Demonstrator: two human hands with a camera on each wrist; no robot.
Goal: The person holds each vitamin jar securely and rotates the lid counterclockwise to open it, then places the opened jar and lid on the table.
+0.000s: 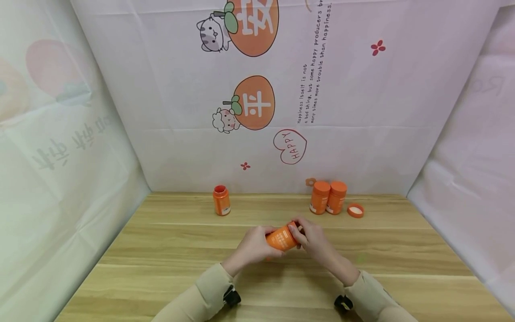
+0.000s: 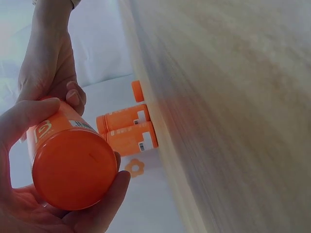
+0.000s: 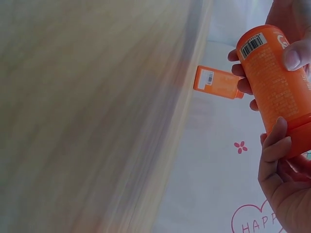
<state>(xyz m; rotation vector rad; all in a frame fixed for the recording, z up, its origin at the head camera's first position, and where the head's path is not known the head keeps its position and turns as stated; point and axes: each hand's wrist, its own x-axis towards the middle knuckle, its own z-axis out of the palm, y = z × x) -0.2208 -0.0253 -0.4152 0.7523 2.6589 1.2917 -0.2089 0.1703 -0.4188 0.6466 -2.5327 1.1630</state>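
An orange bottle (image 1: 281, 238) is held tilted above the table between both hands. My left hand (image 1: 256, 245) grips its body near the base, and the round bottom faces the camera in the left wrist view. Around the orange cap (image 3: 299, 138) at the other end, my right hand (image 1: 315, 243) curls its fingers and thumb. The cap sits on the bottle. In the right wrist view the barcode label (image 3: 252, 44) shows near the base, by the left fingers.
An uncapped orange bottle (image 1: 221, 201) stands at the back left of the wooden table (image 1: 181, 250). Two capped orange bottles (image 1: 320, 198) stand side by side at the back right, beside a loose cap (image 1: 356, 210) lying inside up. White printed cloth (image 1: 342, 147) hangs behind.
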